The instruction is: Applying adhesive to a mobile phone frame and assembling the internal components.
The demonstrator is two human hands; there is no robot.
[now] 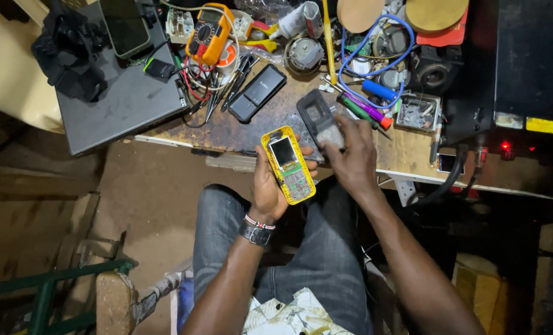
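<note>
Two hands work over the cluttered workbench point(413, 162): the left hand point(269, 186) cradles a yellow opened phone point(288, 164), circuit board exposed; the right hand point(351, 155) pinches its dark front cover point(317, 118) just beside it. Disassembly seems underway; the freed cover probably needs careful setting down.

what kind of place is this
Most likely a small electronics or phone repair bench: an orange multimeter and loose wires lie on the worn workbench, and the left hand holds an opened yellow phone.

yellow phone point(288, 164), grey cover point(319, 119), orange multimeter point(209, 33)
</note>
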